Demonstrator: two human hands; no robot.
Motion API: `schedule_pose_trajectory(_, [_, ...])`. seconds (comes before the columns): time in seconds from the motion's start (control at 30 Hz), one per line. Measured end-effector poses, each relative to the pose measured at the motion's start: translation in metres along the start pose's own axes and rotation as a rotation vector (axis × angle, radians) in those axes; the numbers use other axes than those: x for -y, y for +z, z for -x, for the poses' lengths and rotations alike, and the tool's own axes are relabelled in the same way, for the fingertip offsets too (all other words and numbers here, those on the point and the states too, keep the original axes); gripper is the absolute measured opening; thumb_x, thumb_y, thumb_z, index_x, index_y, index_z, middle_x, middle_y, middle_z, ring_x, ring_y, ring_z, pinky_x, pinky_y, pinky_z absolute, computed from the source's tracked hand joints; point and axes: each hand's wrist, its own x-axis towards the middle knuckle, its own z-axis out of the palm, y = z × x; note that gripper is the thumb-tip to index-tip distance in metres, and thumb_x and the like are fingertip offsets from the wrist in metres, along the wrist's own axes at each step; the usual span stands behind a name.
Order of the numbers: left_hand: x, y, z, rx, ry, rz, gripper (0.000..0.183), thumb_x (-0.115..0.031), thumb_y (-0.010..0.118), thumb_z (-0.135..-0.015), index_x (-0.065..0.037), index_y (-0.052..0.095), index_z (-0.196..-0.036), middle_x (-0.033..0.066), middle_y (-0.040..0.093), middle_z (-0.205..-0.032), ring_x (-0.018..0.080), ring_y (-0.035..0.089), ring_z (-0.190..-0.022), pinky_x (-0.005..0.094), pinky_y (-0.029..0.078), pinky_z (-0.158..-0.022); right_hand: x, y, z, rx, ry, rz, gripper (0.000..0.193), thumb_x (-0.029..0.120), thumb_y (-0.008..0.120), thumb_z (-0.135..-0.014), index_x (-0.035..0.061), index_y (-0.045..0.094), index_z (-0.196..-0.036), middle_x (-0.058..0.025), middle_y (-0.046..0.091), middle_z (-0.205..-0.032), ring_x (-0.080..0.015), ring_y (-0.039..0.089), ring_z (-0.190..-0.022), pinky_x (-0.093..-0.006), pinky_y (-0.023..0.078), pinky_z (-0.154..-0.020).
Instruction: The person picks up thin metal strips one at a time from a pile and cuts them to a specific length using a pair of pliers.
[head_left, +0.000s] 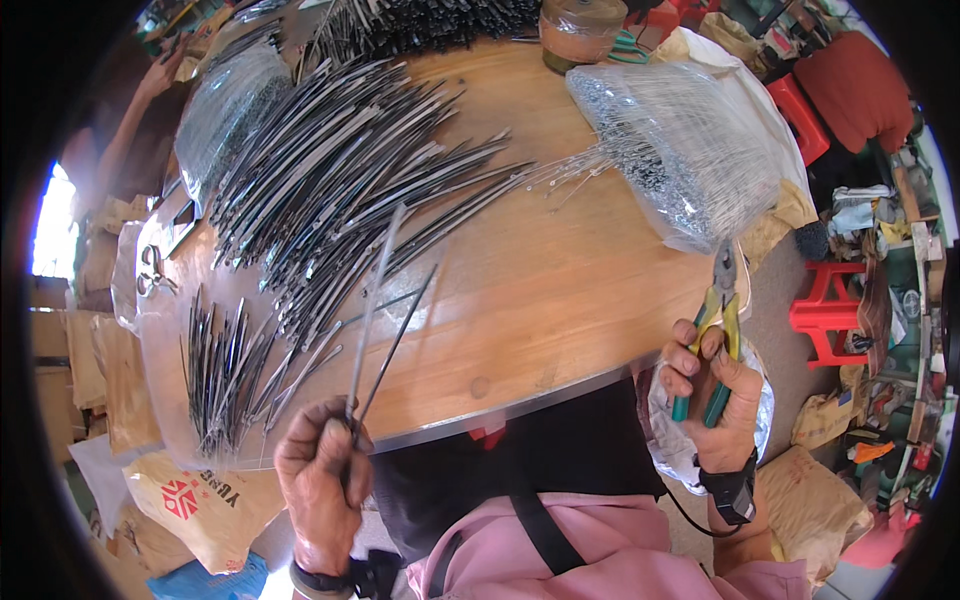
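My left hand is closed around the lower ends of two long thin strips, a grey one and a darker one, which spread apart upward over the table's near edge. In my right hand are pliers with yellow and green handles, jaws pointing away from me. Whether the jaws are fully closed is hard to make out. A big heap of similar dark strips covers the left middle of the wooden table. A smaller bunch lies nearer, at the left.
A clear plastic bag of thin wires lies at the right, some wires poking out. Another plastic bag and scissors are at the left. A tape roll stands at the back. Red stools stand right. Another person's arm shows far left.
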Motion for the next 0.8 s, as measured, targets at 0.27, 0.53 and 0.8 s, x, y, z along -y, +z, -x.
schedule_pose_trajectory(0.27, [0.026,0.027,0.014,0.432,-0.427,0.531,0.055,-0.003,0.070,-0.076,0.002,0.051,-0.127,0.0138,0.059,-0.078,0.0159,0.047,-0.042,0.0255,0.036,-0.035,-0.032,0.035,-0.008,0.122,0.053,0.120,0.018,0.010,0.074,-0.078,0.0033,0.062,-0.089,-0.0105,0.052,-0.108,-0.0204,0.053,-0.083,-0.0314,0.044,-0.068])
schedule_pose_trajectory(0.53, [0.046,0.013,0.019,0.405,-0.299,0.118,0.015,0.006,0.066,-0.085,0.006,0.063,-0.100,0.0093,0.064,-0.073,0.0086,0.051,-0.052,0.0209,0.038,-0.048,-0.012,0.032,-0.018,0.193,-0.112,0.442,0.025,0.014,0.078,-0.075,0.0001,0.063,-0.088,-0.0137,0.052,-0.111,-0.0200,0.054,-0.082,-0.0315,0.044,-0.068])
schedule_pose_trajectory(0.8, [0.052,0.033,0.014,0.270,-0.266,0.033,0.016,0.002,0.069,-0.083,0.005,0.059,-0.095,0.0143,0.063,-0.070,0.0138,0.052,-0.048,0.0244,0.041,-0.043,-0.042,0.031,-0.019,0.079,0.047,0.423,0.019,0.011,0.074,-0.074,0.0033,0.061,-0.087,-0.0114,0.052,-0.109,-0.0190,0.050,-0.083,-0.0322,0.041,-0.070])
